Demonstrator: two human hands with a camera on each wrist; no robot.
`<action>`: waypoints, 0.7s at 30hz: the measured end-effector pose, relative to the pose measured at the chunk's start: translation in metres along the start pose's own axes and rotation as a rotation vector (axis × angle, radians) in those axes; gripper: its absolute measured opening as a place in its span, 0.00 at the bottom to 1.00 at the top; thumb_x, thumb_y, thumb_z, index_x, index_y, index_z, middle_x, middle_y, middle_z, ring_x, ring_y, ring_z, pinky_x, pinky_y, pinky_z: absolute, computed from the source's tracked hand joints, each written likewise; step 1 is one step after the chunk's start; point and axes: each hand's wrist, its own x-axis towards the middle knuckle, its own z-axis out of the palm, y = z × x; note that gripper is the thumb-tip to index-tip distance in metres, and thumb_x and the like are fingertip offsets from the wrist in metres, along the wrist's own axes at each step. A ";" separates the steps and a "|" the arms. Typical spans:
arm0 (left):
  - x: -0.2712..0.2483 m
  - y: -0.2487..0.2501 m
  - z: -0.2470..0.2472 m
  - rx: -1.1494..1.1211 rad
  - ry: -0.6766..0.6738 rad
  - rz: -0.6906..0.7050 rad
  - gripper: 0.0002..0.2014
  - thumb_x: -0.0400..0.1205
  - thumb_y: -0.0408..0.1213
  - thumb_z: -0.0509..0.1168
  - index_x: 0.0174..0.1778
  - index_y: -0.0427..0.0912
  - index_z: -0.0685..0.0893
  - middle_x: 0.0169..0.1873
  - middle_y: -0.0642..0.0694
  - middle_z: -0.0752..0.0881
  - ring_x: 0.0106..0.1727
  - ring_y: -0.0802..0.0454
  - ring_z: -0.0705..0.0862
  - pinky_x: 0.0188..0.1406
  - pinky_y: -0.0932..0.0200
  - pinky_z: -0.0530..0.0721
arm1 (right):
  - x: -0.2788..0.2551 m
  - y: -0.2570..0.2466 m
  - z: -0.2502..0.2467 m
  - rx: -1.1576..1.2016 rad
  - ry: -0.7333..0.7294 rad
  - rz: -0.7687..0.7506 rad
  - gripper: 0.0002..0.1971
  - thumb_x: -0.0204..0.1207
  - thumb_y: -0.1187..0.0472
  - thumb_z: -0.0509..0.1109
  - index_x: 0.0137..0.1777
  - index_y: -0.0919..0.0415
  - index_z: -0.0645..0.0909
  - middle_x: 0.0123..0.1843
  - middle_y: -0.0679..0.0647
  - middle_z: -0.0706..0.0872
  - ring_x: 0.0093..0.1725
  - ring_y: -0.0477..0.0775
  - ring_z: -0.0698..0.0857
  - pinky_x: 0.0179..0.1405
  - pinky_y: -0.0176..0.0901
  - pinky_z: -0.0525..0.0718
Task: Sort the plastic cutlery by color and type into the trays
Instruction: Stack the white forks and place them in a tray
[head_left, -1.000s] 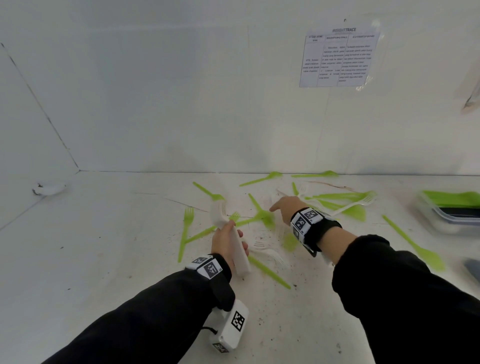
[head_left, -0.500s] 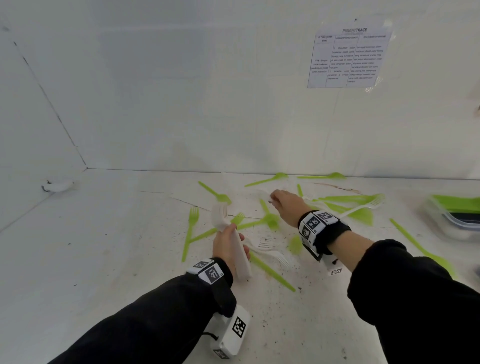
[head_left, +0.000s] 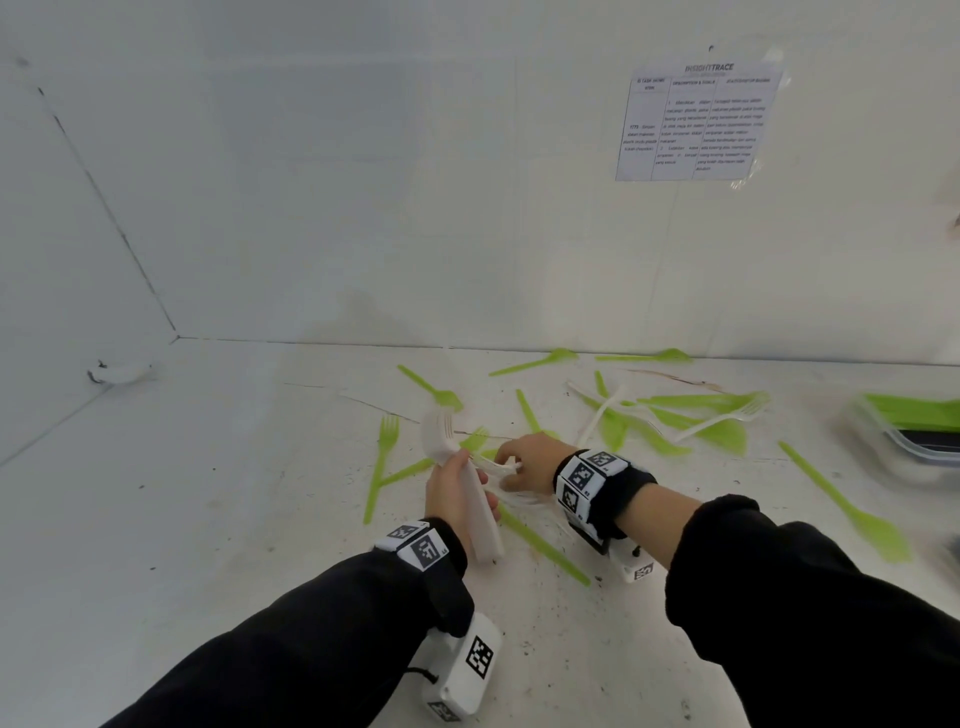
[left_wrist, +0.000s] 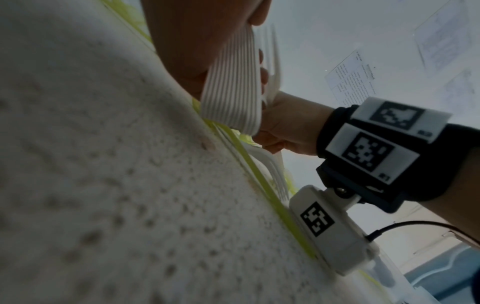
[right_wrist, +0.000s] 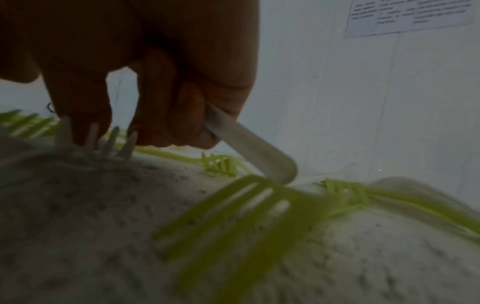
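Note:
My left hand (head_left: 460, 486) grips a stack of white forks (head_left: 480, 525), tines up and handle ends near the table; the same stack (left_wrist: 231, 86) fills the left wrist view. My right hand (head_left: 514, 465) sits just right of it, fingers curled round a white fork (right_wrist: 249, 148) whose tines (left_wrist: 272, 57) reach up beside the stack. Another white fork (right_wrist: 103, 144) lies on the table under my right fingers. Green forks (head_left: 382, 467) and green spoons (head_left: 540, 361) are scattered over the white table (head_left: 234, 493).
A clear tray (head_left: 914, 436) holding green cutlery stands at the right edge. More white forks (head_left: 727, 418) lie among green pieces at the back right. A green spoon (head_left: 852, 514) lies at the right. Walls close the back and left.
My right hand has come back from the far middle of the table toward the left hand, now holding a white fork. The left hand keeps its stack in place.

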 end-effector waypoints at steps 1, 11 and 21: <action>0.000 0.000 0.000 -0.006 -0.003 -0.006 0.15 0.82 0.44 0.60 0.37 0.36 0.73 0.26 0.42 0.72 0.16 0.50 0.73 0.17 0.63 0.74 | 0.001 -0.001 0.000 -0.023 -0.014 0.004 0.17 0.78 0.54 0.67 0.64 0.62 0.79 0.52 0.55 0.83 0.56 0.58 0.81 0.51 0.44 0.76; -0.003 0.002 0.001 -0.006 -0.001 0.058 0.07 0.82 0.39 0.61 0.42 0.40 0.74 0.27 0.45 0.74 0.16 0.51 0.73 0.20 0.60 0.73 | -0.012 0.013 -0.020 0.155 -0.035 0.012 0.16 0.78 0.62 0.66 0.65 0.59 0.75 0.50 0.54 0.81 0.53 0.57 0.79 0.46 0.41 0.77; -0.003 0.000 -0.001 -0.023 -0.005 0.070 0.07 0.82 0.39 0.60 0.41 0.40 0.73 0.29 0.44 0.73 0.16 0.51 0.72 0.21 0.60 0.72 | -0.024 0.018 -0.024 -0.089 -0.057 -0.187 0.24 0.72 0.76 0.59 0.64 0.57 0.83 0.62 0.53 0.81 0.61 0.56 0.80 0.60 0.45 0.80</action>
